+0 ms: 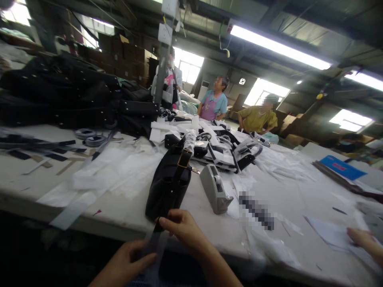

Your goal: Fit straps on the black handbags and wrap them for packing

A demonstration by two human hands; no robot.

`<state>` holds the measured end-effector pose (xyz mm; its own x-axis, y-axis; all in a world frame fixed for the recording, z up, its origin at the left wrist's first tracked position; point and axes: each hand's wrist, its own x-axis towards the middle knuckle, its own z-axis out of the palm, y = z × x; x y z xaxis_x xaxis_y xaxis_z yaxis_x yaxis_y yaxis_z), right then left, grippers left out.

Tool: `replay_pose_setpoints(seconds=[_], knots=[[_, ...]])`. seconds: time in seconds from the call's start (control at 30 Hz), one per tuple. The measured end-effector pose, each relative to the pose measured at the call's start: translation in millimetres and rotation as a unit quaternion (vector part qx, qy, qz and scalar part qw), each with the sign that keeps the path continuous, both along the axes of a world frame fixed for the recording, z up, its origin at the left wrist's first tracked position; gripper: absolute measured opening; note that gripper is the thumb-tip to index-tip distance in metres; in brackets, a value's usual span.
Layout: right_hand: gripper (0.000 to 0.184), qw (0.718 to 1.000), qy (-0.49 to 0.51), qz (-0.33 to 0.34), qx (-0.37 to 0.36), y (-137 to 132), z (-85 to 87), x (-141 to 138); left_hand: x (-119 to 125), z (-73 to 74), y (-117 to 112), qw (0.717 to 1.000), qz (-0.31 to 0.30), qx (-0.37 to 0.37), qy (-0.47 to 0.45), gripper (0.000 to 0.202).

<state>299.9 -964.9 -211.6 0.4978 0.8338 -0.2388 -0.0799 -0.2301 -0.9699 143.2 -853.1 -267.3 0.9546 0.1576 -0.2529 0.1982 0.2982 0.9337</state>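
Observation:
A black handbag (pixel 160 181) stands on the white table in front of me. Its black strap (pixel 177 175) has a gold-toned buckle near the top, and the strap's lower end runs down toward me. My right hand (pixel 185 229) pinches this strap between thumb and fingers at the table's front edge. Just below, my left hand (pixel 131 257) is closed around a translucent plastic strip (pixel 158 241), which lies along the strap's end. A grey tape dispenser (pixel 214 189) stands to the right of the bag.
Black bags are heaped at the left (pixel 60 95), behind grey coils (pixel 94 139) and loose strips. Wrapped bags (pixel 215 147) lie in the middle. White sheets (pixel 110 171) cover the left front. At right are a blue box (pixel 341 167) and another person's hand (pixel 360 239). Several people stand beyond.

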Motion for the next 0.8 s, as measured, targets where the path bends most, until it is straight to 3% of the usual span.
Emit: replay_pose_setpoints(seconds=[0.17, 0.33, 0.47, 0.8], knots=[[0.05, 0.998, 0.052, 0.032, -0.002, 3, 1.9, -8, -38, -5.8, 3, 0.996, 0.058, -0.019, 0.072, 0.049], [0.044, 0.998, 0.043, 0.049, -0.018, 6, 2.6, -15, -57, -2.6, 8, 0.989, 0.097, 0.03, 0.104, 0.053], [0.036, 0.997, 0.048, 0.06, -0.002, 7, 7.4, -14, -63, -2.0, 17, 0.99, 0.085, 0.076, 0.088, 0.044], [0.038, 0.992, 0.117, -0.018, 0.048, 13, 17.9, -31, -59, 4.8, 19, 0.98, 0.088, 0.142, 0.11, 0.031]])
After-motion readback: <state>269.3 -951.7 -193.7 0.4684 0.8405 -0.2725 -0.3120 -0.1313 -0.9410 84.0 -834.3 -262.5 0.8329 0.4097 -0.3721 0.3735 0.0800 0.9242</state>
